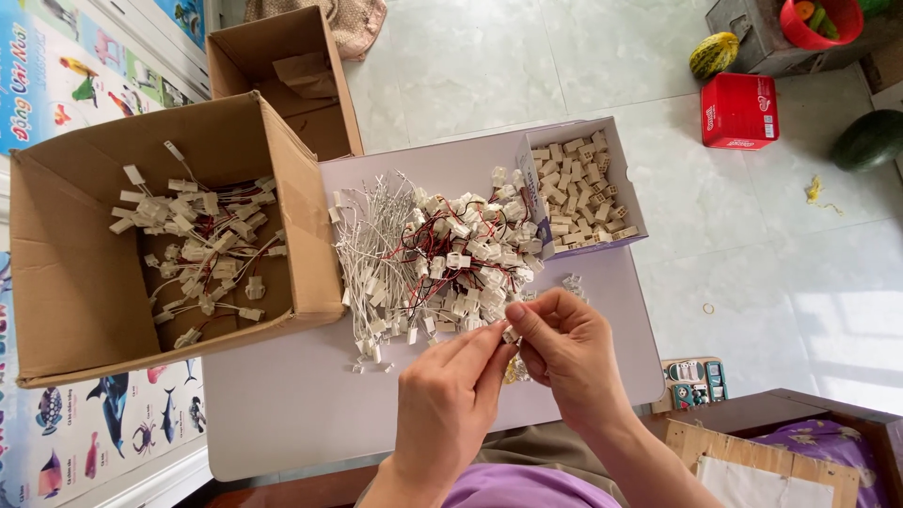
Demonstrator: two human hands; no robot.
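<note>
Boxes (160, 235) (578, 188) flank wire pile (433, 263) beyond both hands (447, 400) (564, 348).

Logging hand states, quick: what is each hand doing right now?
Left hand: fingertips pinched on a small white connector.
Right hand: fingers closed on the same connector.

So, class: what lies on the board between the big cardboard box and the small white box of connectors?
In the head view, a pile of wired connectors lies between the big cardboard box and the small white box.
</note>
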